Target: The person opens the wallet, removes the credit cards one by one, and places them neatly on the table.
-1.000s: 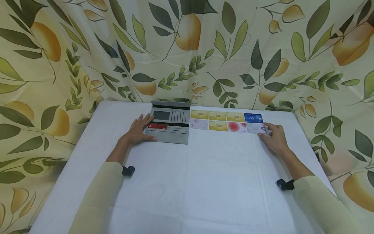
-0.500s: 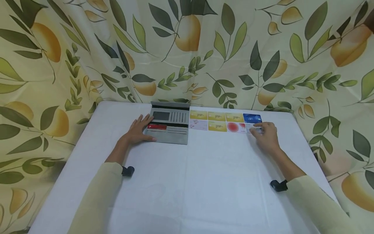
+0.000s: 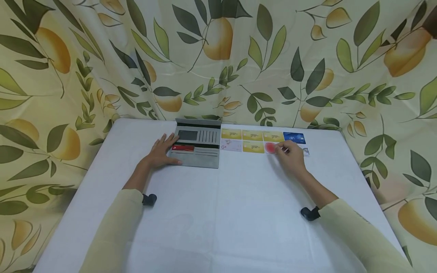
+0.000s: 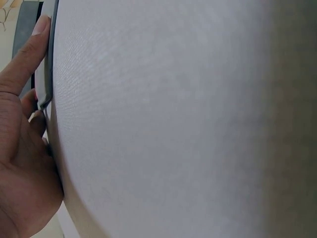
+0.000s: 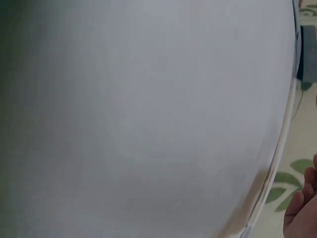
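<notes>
A grey wallet (image 3: 205,161) with card slots lies unfolded at the table's far side. One red card (image 3: 183,148) sits in its slot. My left hand (image 3: 158,155) rests on the wallet's left edge, fingers spread and thumb near the lower corner; in the left wrist view its thumb lies along the wallet (image 4: 46,79). Two rows of cards adjoin the wallet's right side. Above the lower row hovers my right hand (image 3: 291,157), fingers loosely curled, fingertips over the card with a red circle (image 3: 269,147). No card shows in its grasp. It partly hides a pale card (image 3: 306,152).
Gold cards (image 3: 252,147), a pink-patterned card (image 3: 231,145) and a blue card (image 3: 294,138) lie flat in the rows. White cloth covers the table (image 3: 211,216). A fruit-patterned curtain (image 3: 218,76) stands behind it.
My right hand has moved left from the pale end card to the card with the red circle. The left hand and wallet have stayed in place.
</notes>
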Demonstrator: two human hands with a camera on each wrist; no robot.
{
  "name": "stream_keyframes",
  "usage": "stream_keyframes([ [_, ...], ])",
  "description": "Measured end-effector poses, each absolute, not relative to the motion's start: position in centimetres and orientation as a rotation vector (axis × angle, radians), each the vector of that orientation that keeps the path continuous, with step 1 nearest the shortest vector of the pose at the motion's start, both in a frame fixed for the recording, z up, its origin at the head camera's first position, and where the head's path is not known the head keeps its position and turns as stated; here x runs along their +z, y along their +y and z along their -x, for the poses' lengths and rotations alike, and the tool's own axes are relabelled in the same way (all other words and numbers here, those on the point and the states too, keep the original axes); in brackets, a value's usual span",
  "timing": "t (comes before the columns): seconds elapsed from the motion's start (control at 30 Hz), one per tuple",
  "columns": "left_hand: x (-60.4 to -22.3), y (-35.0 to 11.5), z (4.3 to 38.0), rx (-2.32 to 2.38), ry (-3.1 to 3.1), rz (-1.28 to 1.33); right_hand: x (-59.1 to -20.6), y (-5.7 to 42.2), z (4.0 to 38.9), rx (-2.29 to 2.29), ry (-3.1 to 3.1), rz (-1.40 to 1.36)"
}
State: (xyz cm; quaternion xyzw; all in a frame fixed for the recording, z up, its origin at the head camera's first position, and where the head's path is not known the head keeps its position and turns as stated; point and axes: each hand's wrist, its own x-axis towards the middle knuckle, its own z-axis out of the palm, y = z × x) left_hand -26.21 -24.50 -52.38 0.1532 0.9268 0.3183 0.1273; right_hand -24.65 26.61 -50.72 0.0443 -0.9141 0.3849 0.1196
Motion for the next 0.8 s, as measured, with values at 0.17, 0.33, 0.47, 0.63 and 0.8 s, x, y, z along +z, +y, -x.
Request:
stream_keyframes([
  [0.17, -52.4, -24.4, 26.3, 0.912, 2.697, -0.435, -50.8, 24.6, 24.7, 1.191, -2.646, -0.258],
  [0.33, -53.0, -24.4, 26.5, 0.907, 2.704, -0.459, -50.9, 23.1, 24.8, 1.243, -2.651, -0.363],
  [0.47, -52.5, -24.3, 26.3, 0.906, 2.699, -0.454, -50.8, 21.9, 24.6, 1.3, -2.647, -0.397],
  [0.63, -52.0, -24.1, 26.1, 0.908, 2.695, -0.435, -50.6, 20.6, 24.8, 1.337, -2.599, -0.448],
  [0.8, -52.2, -24.3, 26.1, 0.9, 2.702, -0.436, -50.6, 19.0, 25.2, 1.391, -2.569, -0.501],
])
